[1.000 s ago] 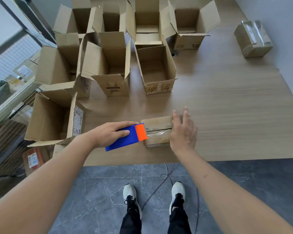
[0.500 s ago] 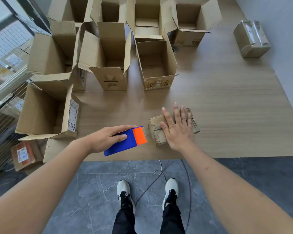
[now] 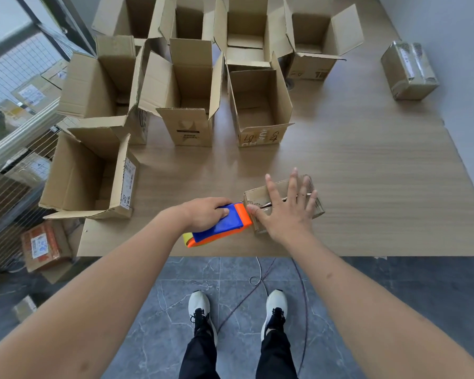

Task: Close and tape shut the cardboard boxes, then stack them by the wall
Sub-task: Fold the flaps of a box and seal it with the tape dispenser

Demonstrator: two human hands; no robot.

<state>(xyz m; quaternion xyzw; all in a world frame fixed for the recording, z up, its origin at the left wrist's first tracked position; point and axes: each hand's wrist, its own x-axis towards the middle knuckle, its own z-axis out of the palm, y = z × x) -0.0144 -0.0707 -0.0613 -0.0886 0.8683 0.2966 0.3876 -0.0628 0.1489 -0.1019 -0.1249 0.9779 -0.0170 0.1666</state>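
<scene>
Flat under right hand (image 3: 286, 214) fingers, small box (image 3: 260, 196), tape dispenser (image 3: 225, 222) beside

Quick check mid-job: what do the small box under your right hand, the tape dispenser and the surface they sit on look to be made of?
Small box: brown corrugated cardboard, matte, with scuffed, creased edges.
Tape dispenser, gripped by the left hand: likely hard plastic, judging by its smooth, saturated blue and orange shell.
Table: light wood-grain top, low sheen; whether laminate or real wood cannot be told.
The right hand presses flat on the box.
</scene>
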